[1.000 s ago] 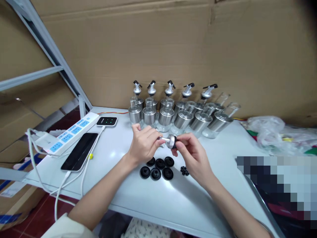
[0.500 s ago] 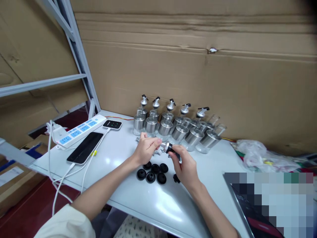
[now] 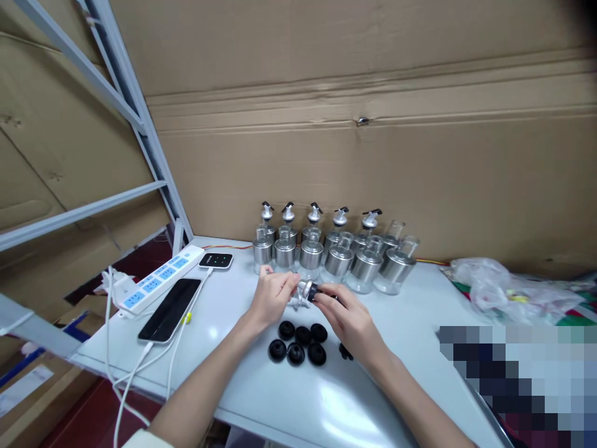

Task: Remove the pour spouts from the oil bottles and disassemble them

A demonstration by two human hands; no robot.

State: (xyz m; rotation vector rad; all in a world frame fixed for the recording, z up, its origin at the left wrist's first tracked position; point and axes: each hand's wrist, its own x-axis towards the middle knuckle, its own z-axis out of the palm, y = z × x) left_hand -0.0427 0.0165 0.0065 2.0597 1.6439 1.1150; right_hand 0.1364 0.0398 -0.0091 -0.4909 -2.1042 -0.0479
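Between my hands is a silver bottle pourer (image 3: 306, 290) with a black stopper end, tilted nearly flat above the table. The fingers of my left hand (image 3: 273, 297) are closed at its silver end. My right hand (image 3: 349, 316) pinches the black end from the right. Some silver pieces (image 3: 298, 303) lie on the table just below, partly hidden by my hands. Nearer to me several round black stoppers (image 3: 295, 353) sit in two rows. Small black parts (image 3: 346, 352) lie under my right wrist.
Behind my hands stand two rows of glass bottles with metal sleeves (image 3: 311, 252); several back ones carry pourers (image 3: 314, 213). At left lie a power strip (image 3: 158, 280), a phone (image 3: 170, 311), a small white device (image 3: 216, 261) and white cables. Plastic bags (image 3: 494, 283) lie at right.
The view has tilted up and shifted, so the table sits lower in it. My right hand has turned, its fingers now wrapping the pourer's black end more from above. Both hands stay on the pourer.
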